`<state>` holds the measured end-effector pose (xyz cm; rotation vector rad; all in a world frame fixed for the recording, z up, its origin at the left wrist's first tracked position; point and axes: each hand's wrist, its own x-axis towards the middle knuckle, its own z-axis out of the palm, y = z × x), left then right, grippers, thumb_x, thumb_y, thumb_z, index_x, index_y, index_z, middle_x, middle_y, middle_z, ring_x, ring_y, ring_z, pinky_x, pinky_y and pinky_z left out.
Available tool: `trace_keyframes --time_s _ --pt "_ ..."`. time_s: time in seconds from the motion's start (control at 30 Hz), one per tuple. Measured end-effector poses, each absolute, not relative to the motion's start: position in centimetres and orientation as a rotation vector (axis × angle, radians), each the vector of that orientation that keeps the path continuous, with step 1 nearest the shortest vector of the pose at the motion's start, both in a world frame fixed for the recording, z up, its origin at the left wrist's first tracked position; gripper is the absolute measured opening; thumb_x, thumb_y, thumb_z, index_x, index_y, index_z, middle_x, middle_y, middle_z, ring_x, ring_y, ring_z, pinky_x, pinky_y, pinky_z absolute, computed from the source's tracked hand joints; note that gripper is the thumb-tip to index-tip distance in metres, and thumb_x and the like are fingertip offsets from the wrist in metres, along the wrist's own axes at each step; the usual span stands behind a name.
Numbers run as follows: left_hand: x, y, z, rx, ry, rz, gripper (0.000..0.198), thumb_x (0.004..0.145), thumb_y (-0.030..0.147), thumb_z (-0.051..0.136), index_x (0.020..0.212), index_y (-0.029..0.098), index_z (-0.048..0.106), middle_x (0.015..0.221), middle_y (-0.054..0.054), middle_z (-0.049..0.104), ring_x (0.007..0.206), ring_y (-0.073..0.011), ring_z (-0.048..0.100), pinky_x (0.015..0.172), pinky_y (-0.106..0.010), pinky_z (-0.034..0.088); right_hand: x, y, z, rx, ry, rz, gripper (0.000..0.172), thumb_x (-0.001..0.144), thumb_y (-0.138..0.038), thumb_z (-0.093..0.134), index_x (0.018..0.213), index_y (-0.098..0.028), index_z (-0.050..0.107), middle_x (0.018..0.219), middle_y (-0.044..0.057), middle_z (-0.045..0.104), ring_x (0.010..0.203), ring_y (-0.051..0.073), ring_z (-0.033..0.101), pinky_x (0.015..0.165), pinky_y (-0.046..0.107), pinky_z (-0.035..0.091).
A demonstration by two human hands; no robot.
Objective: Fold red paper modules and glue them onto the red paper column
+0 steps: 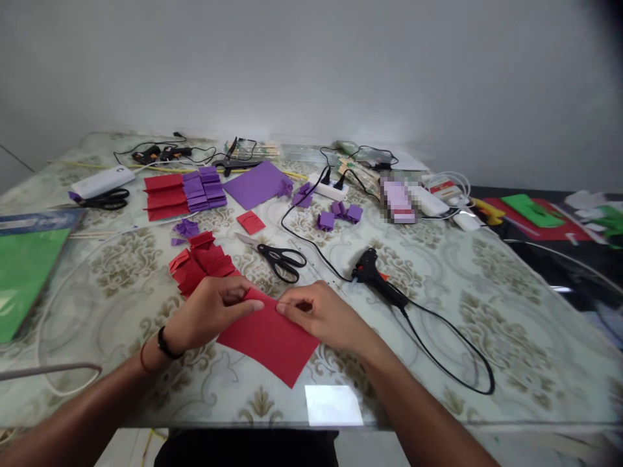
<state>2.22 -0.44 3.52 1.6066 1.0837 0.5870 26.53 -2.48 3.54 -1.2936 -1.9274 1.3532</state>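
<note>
A sheet of red paper point(275, 340) is held near the table's front edge by both hands. My left hand point(214, 310) pinches its far edge on the left, thumb on top. My right hand point(316, 316) pinches the same edge a little to the right, thumb and fingers close together. Just beyond my left hand lie several folded red paper pieces point(202, 259). Black-handled scissors point(280, 256) rest on the table past my right hand, blades toward a small red paper square point(251, 222). A black glue gun point(377, 275) lies to the right of my right hand.
Purple folded pieces point(341, 214), a purple sheet point(257, 183) and pleated red paper point(165, 196) lie farther back. A power strip point(331, 188) with cords stands behind. Green sheets point(32, 272) are at left. The glue gun's cord point(448, 324) loops toward the front right.
</note>
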Motion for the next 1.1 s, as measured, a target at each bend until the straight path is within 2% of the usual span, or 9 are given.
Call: trace_keyframes --time_s 0.17,0.33,0.4,0.6,0.87,1.1 --pt "2.6 -0.7 3.0 1.777 1.059 0.491 0.019 0.089 0.034 0.074 0.092 0.017 0.082 0.081 -0.002 0.081 0.068 -0.0149 0.069 0.061 -0.022 0.048 26.0 -2.8 3.0 -1.198 -2.084 1.301 0.022 0.093 -0.019 0.060 0.077 -0.017 0.075 0.058 -0.004 0.058 0.052 0.009 0.043 0.052 0.023 0.030" --pt "2.6 -0.9 2.6 1.838 1.035 0.433 0.021 0.090 0.033 0.069 0.087 0.016 0.081 0.074 -0.002 0.077 0.065 -0.0147 0.066 0.058 -0.022 0.045 25.8 -2.9 2.8 -1.155 -2.153 1.254 0.022 0.093 -0.017 0.062 0.077 -0.017 0.077 0.056 -0.004 0.059 0.049 0.008 0.041 0.051 0.023 0.030" --pt "2.4 -0.8 2.8 1.812 1.040 0.424 0.022 0.090 0.033 0.068 0.086 0.015 0.081 0.074 -0.003 0.077 0.065 -0.0147 0.065 0.058 -0.021 0.045 25.8 -2.9 2.8 -1.168 -2.132 1.268 0.021 0.093 -0.018 0.063 0.080 -0.018 0.079 0.058 -0.004 0.063 0.050 0.009 0.043 0.051 0.023 0.031" --pt "2.3 -0.9 3.1 1.745 1.034 0.445 0.023 0.089 0.033 0.068 0.086 0.015 0.081 0.076 -0.002 0.076 0.066 -0.0147 0.065 0.060 -0.022 0.046 25.4 -2.9 2.9 -1.249 -1.857 1.387 0.012 0.091 -0.027 0.073 0.088 -0.019 0.081 0.075 0.001 0.076 0.065 0.014 0.063 0.059 0.024 0.043" --pt "1.9 -0.8 5.1 1.838 1.069 0.588 0.022 0.092 0.033 0.071 0.083 0.017 0.084 0.068 -0.001 0.076 0.059 -0.0124 0.061 0.054 -0.020 0.042 26.4 -2.8 4.1 -1.228 -1.835 1.345 0.012 0.090 -0.026 0.072 0.083 -0.019 0.079 0.074 0.001 0.075 0.067 0.014 0.065 0.062 0.023 0.047" --pt "-0.8 0.8 6.7 1.794 1.223 0.736 0.027 0.087 0.043 0.078 0.082 0.018 0.084 0.077 -0.005 0.081 0.065 -0.0161 0.067 0.056 -0.021 0.047 30.0 -1.5 5.2 -1.268 -1.839 1.206 0.013 0.087 -0.027 0.073 0.078 -0.019 0.077 0.071 0.001 0.074 0.066 0.015 0.065 0.063 0.024 0.049"
